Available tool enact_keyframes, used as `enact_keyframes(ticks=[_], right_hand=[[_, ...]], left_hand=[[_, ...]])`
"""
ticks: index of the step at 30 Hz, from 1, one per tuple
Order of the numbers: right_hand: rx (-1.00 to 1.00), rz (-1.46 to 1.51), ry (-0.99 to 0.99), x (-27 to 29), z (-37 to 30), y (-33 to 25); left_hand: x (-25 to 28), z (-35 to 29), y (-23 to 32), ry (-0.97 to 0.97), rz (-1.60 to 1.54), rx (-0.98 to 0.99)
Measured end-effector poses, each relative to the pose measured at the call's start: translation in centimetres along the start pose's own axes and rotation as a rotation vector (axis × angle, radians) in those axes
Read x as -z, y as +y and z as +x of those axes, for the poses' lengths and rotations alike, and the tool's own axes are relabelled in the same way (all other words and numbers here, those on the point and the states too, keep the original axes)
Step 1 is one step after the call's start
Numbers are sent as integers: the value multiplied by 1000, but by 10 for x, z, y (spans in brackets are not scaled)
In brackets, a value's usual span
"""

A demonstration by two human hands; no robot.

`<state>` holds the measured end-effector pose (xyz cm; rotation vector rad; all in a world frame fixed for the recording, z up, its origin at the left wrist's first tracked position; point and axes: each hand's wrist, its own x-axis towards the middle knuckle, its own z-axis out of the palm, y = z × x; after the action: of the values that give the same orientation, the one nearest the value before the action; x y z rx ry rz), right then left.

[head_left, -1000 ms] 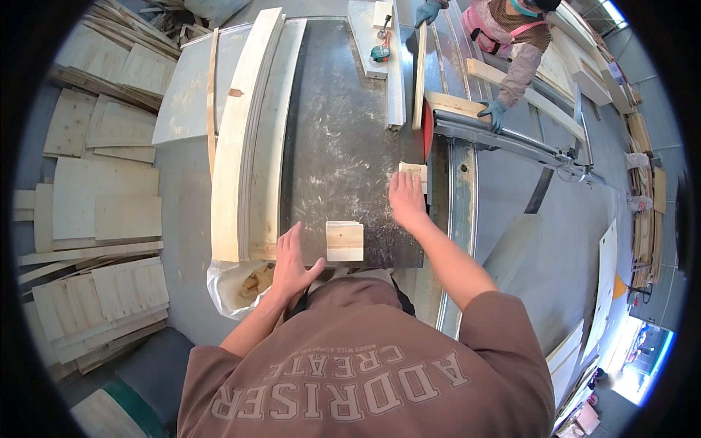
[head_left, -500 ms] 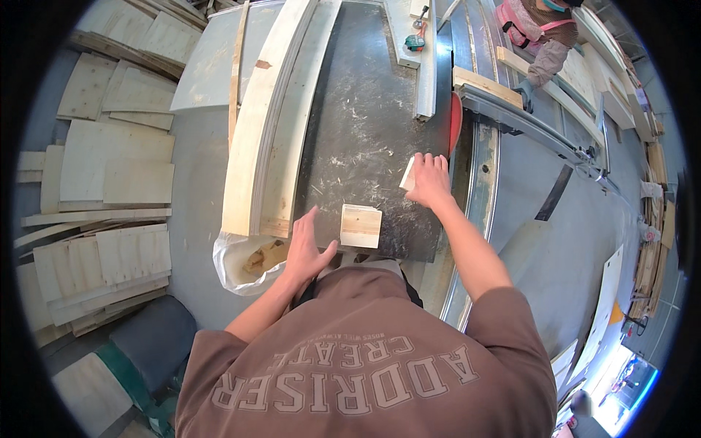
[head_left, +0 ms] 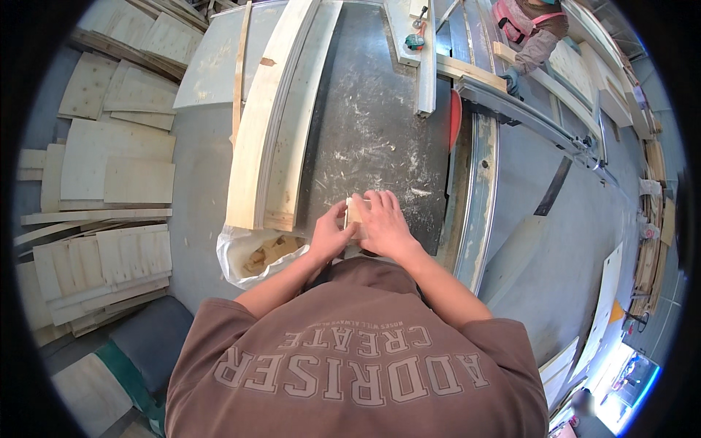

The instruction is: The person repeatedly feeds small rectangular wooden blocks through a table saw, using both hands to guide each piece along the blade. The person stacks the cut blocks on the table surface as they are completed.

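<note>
At the near end of the dark saw table (head_left: 365,139), a small stack of pale wood blocks (head_left: 353,213) sits between my hands, mostly covered by them. My left hand (head_left: 332,232) is closed against the stack's left side, thumb toward me. From the right, my right hand (head_left: 385,225) lies over the blocks with its fingers curled down their far side. How many blocks are under it I cannot tell. A red round guard or blade cover (head_left: 455,120) stands at the table's right edge, well beyond my right hand.
Long stacked boards (head_left: 252,146) lie along the table's left side. Below their near end hangs a white bag of offcuts (head_left: 259,255). At the far right a co-worker's gloved hand (head_left: 513,82) touches a board (head_left: 471,71) by the rail. A green-and-black tool (head_left: 415,41) rests on the fence.
My right hand has come left and nearer with its wood block, onto the stack. The left hand has moved right to meet the blocks. The co-worker's board has shifted left.
</note>
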<state>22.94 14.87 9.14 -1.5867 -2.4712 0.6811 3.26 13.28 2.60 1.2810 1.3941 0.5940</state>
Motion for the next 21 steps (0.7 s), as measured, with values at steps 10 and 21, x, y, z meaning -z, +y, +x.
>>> enact_keyframes(ticks=[10, 21], right_hand=[[-737, 1475, -1, -91, -23, 51], [-689, 1681, 23, -62, -18, 13]], left_hand=[[-7, 12, -1, -200, -214, 299], [-15, 13, -9, -264, -291, 275]])
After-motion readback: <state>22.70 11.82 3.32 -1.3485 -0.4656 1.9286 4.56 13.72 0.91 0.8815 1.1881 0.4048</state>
